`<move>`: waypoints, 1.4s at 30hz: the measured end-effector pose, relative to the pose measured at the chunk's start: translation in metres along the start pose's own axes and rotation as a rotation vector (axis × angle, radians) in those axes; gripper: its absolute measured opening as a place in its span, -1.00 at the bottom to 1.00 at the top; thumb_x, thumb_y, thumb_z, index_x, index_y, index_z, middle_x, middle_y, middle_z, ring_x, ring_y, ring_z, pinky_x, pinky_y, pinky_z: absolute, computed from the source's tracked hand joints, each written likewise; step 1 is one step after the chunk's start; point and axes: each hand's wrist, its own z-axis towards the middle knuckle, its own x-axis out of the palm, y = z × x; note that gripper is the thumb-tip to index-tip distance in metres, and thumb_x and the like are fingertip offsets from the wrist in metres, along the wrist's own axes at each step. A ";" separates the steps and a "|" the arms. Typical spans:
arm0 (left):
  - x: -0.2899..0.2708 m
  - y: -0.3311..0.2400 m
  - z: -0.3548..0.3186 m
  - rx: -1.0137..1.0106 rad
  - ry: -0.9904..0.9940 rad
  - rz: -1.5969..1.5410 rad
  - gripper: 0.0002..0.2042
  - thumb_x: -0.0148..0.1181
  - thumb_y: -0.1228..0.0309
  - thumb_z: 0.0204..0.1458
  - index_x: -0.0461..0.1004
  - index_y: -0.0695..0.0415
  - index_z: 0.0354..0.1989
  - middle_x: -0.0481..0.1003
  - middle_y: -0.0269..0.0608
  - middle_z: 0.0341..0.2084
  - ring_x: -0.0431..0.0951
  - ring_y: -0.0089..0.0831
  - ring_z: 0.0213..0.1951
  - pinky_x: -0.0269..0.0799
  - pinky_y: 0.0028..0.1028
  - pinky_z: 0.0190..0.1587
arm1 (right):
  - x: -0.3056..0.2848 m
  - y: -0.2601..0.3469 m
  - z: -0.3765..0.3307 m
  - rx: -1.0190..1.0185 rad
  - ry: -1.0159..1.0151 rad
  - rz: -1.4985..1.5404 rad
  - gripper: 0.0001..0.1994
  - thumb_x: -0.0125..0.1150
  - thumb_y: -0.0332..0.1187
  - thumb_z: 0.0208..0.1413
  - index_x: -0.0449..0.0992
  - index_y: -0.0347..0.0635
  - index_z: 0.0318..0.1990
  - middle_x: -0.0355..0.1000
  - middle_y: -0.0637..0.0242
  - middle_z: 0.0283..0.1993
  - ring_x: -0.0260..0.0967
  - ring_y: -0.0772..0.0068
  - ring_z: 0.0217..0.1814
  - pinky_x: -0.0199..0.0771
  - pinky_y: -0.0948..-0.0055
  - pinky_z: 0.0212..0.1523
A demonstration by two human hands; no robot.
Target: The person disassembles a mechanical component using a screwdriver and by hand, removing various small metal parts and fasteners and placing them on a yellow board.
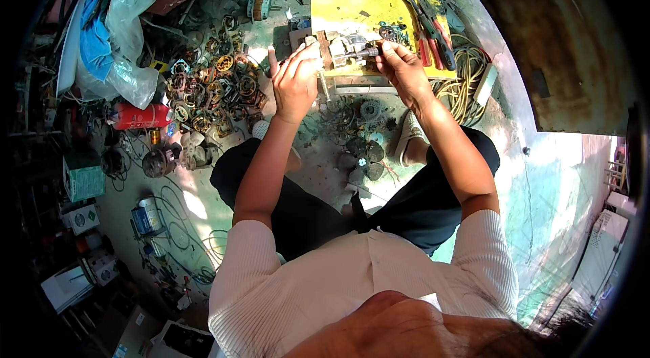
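- Head view: I sat low over a yellow board laid on the concrete floor, both forearms reaching forward.
- My left hand rested against the left side of a small motor assembly; fingers were curled close around its housing, index finger raised free. Grip looked like steadying, not lifting.
- My right hand was pinched narrow on the dark shaft end that stuck out of the assembly's right side; thumb and fingertips were closed on it.
- Assembly sat on the near edge of the board, between my two hands, lying level.
- Judgement: I was mid-way in working the shaft at the motor, one hand bracing while the other turned or pulled. Next move would need a firm brace from the left and a straight, even pull or twist, since a skewed shaft could bind.
- Materials: housing pale grey metal, blocky; shaft dark, cylindrical, probably oily. Board painted yellow, scuffed and stained.
- Red-handled pliers lay on the board's right part; a coiled yellow cable just beyond it.
- Heap of copper-wound stators lay left of my hand, ring-shaped, dull orange.
- Round dark motor parts lay between my feet.
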 end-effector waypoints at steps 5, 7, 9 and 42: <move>0.000 0.000 -0.001 -0.005 -0.010 -0.008 -0.86 0.20 0.59 -0.11 0.50 0.07 -0.36 0.56 -0.27 -0.10 0.54 -0.26 -0.02 -0.13 0.12 0.37 | 0.004 0.000 -0.004 -0.044 -0.080 -0.087 -0.74 0.21 -0.38 0.21 0.49 -0.23 0.02 0.48 0.45 -0.18 0.42 0.63 -0.19 0.47 0.62 -0.03; 0.001 0.001 -0.001 -0.006 -0.012 -0.013 -0.86 0.20 0.59 -0.10 0.50 0.07 -0.36 0.56 -0.27 -0.10 0.54 -0.26 -0.02 -0.13 0.12 0.36 | 0.002 -0.001 -0.001 -0.093 -0.053 -0.008 -0.72 0.20 -0.39 0.21 0.49 -0.22 0.06 0.49 0.43 -0.17 0.43 0.62 -0.18 0.47 0.61 -0.01; 0.001 0.001 -0.001 -0.007 -0.012 -0.018 -0.86 0.20 0.59 -0.10 0.50 0.07 -0.36 0.56 -0.27 -0.10 0.54 -0.26 -0.01 -0.12 0.12 0.36 | 0.003 -0.001 -0.002 -0.117 -0.044 0.044 -0.70 0.18 -0.38 0.23 0.48 -0.22 0.09 0.49 0.42 -0.17 0.44 0.61 -0.17 0.48 0.60 -0.01; 0.002 -0.003 -0.001 -0.031 -0.024 -0.034 -0.98 0.15 0.47 0.08 0.49 0.06 -0.34 0.57 -0.27 -0.11 0.55 -0.26 -0.03 -0.11 0.13 0.35 | 0.017 -0.006 -0.010 -0.062 -0.065 -0.030 -0.61 0.12 -0.31 0.28 0.38 0.00 0.25 0.47 0.54 -0.12 0.39 0.64 -0.10 0.38 0.50 0.04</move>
